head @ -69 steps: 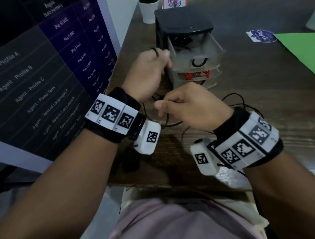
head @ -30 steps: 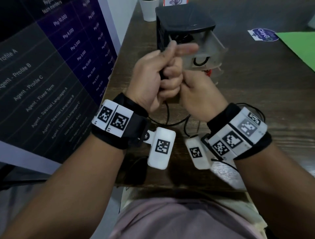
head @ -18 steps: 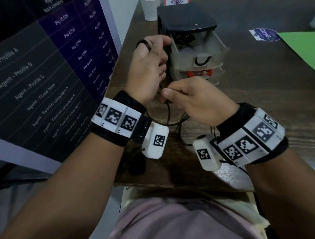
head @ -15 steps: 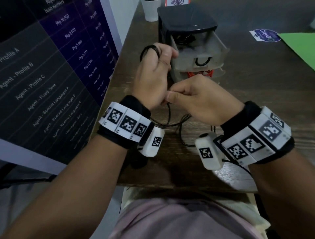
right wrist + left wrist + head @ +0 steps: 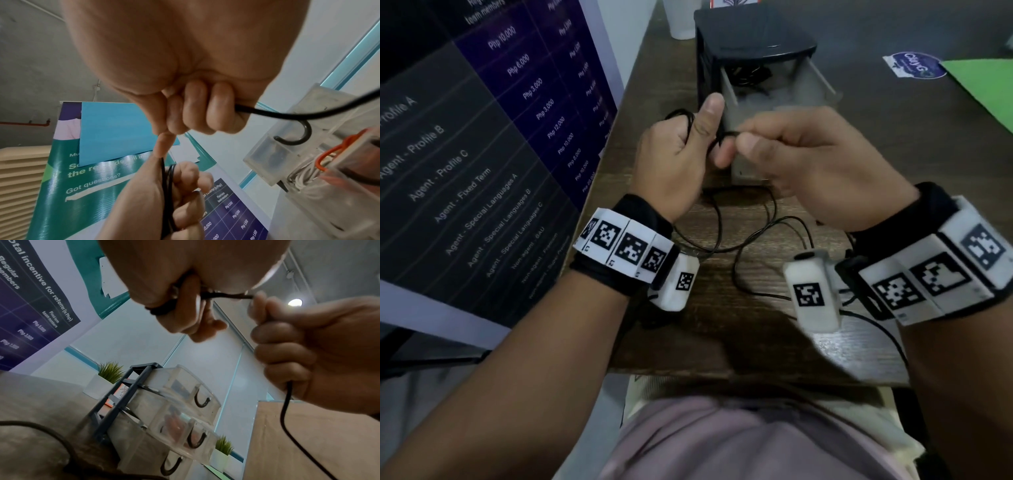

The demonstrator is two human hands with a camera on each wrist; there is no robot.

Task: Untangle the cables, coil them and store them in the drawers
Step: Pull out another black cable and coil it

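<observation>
The black cable (image 5: 722, 219) is looped round the left hand (image 5: 674, 161) (thumb up) and pinched taut by the right hand (image 5: 815, 164), its slack trailing on the table (image 5: 722, 325).

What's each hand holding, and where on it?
Both hold the black cable: left hand grips the wound coil; right hand pinches the free run beside it.

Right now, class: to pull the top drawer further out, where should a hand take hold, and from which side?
Hook fingers into the dark curved handle on the top drawer front, coming from the open front side: it projects as a loop, and the frame blocks the other sides.
</observation>
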